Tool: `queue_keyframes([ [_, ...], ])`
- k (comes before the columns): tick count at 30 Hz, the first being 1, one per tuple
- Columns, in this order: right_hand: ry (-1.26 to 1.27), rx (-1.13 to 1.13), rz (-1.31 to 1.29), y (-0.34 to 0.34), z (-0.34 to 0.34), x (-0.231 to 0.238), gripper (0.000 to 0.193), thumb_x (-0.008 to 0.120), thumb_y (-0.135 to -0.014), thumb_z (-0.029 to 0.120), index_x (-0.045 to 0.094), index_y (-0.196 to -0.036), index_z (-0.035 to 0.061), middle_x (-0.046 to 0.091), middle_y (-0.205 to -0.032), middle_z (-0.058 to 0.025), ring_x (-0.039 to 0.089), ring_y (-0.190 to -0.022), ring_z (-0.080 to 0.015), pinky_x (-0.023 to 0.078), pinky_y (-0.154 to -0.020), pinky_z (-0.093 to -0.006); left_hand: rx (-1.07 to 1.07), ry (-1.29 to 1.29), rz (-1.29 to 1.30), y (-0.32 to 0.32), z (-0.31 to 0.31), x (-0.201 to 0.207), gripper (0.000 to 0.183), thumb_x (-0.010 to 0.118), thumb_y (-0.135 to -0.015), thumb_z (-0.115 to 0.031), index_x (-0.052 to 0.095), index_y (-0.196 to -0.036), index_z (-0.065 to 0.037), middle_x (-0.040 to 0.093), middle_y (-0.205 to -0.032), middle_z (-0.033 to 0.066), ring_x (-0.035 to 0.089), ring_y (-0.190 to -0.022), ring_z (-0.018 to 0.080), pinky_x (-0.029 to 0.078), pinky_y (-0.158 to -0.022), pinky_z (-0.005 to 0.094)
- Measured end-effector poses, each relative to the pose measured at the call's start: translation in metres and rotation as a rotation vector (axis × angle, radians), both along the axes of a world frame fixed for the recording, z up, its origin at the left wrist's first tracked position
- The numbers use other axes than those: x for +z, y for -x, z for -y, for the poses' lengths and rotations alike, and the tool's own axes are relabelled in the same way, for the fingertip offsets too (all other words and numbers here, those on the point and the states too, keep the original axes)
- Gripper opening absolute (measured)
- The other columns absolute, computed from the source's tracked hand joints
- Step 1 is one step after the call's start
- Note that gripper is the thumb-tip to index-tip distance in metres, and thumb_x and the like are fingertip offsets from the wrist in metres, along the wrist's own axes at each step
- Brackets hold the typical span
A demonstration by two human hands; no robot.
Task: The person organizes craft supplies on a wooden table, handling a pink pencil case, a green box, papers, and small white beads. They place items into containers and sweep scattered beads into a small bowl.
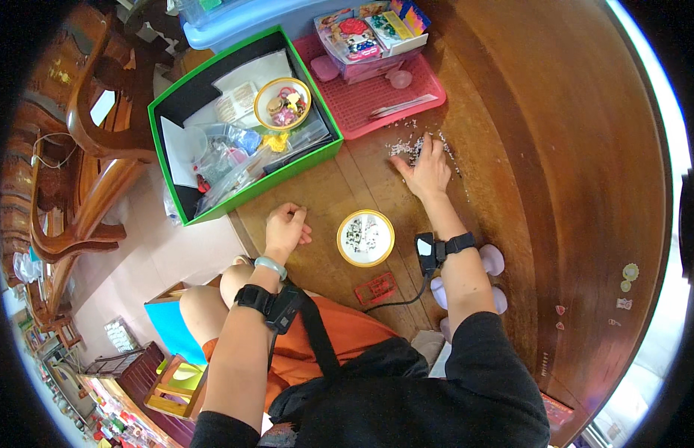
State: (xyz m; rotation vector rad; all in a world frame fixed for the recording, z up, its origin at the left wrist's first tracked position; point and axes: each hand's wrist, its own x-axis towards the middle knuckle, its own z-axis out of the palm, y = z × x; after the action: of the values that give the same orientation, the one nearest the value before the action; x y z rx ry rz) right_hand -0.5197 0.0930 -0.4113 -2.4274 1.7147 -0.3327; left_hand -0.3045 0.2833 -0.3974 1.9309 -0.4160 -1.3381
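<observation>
My right hand [427, 172] lies on the wooden table with thumb and fingers apart, over a scatter of small white and dark beads [401, 147]. The beads spread out around its fingertips. Closer to me and to the left, my left hand [287, 230] rests with its fingers curled in; whatever they may hold is hidden. Between my hands and a little nearer stands a white bowl [389, 250] with a yellow rim. Small dark green and white beads [362, 235] lie inside it.
A green-edged box [235, 204] at the upper left holds bags, papers and a second yellow-rimmed bowl [268, 86]. Behind the beads, a pink tray [354, 119] carries a picture-covered box [373, 67]. A red plastic piece [375, 289] and pale lilac cups [491, 260] sit near me.
</observation>
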Motion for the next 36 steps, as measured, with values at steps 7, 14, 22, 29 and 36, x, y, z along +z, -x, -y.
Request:
queue_keyframes([
  [7,0.013,0.235,0.004,-0.011,0.015,-0.013,0.043,0.056,-0.076,0.042,0.048,-0.096,0.0052,0.048,-0.093,-0.0130,0.055,-0.077,-0.0334,0.046,-0.060,-0.0430,0.000,-0.020,0.036,0.002,0.001,0.000,0.021,0.050,-0.082,-0.019,0.053,-0.079,0.002,0.058,-0.056,0.0124,0.055,-0.040,0.0160,0.041,-0.034,0.0250],
  [14,0.123,0.444,0.009,0.003,0.020,-0.022,0.028,0.053,-0.080,0.036,0.053,-0.075,0.0080,0.053,-0.077,-0.0089,0.057,-0.069,-0.0279,0.047,-0.055,-0.0401,0.007,-0.001,0.048,0.001,-0.001,-0.002,0.021,0.050,-0.083,-0.019,0.053,-0.079,0.002,0.058,-0.056,0.0117,0.054,-0.039,0.0155,0.041,-0.034,0.0246],
  [22,0.298,0.612,0.124,0.013,0.033,-0.027,0.032,0.064,-0.073,0.028,0.050,-0.053,0.0065,0.052,-0.055,-0.0103,0.054,-0.048,-0.0268,0.045,-0.044,-0.0351,0.011,-0.008,0.051,0.003,0.000,0.002,0.021,0.050,-0.083,-0.018,0.054,-0.082,0.002,0.057,-0.055,0.0111,0.055,-0.040,0.0151,0.041,-0.034,0.0240],
  [29,0.155,0.306,0.380,0.021,0.022,-0.015,0.032,0.062,-0.077,0.023,0.050,-0.054,0.0041,0.052,-0.053,-0.0135,0.052,-0.047,-0.0282,0.040,-0.042,-0.0364,0.013,0.021,0.045,0.003,-0.002,-0.003,0.020,0.050,-0.082,-0.017,0.054,-0.081,0.003,0.057,-0.055,0.0116,0.055,-0.040,0.0153,0.041,-0.034,0.0247],
  [36,-0.040,0.517,0.622,-0.023,-0.076,0.071,0.032,0.065,-0.074,0.024,0.048,-0.053,0.0074,0.048,-0.050,-0.0083,0.046,-0.041,-0.0219,0.036,-0.038,-0.0330,0.002,0.032,0.059,0.001,-0.004,-0.001,0.021,0.050,-0.082,-0.017,0.054,-0.080,0.004,0.058,-0.056,0.0125,0.055,-0.039,0.0164,0.041,-0.034,0.0254],
])
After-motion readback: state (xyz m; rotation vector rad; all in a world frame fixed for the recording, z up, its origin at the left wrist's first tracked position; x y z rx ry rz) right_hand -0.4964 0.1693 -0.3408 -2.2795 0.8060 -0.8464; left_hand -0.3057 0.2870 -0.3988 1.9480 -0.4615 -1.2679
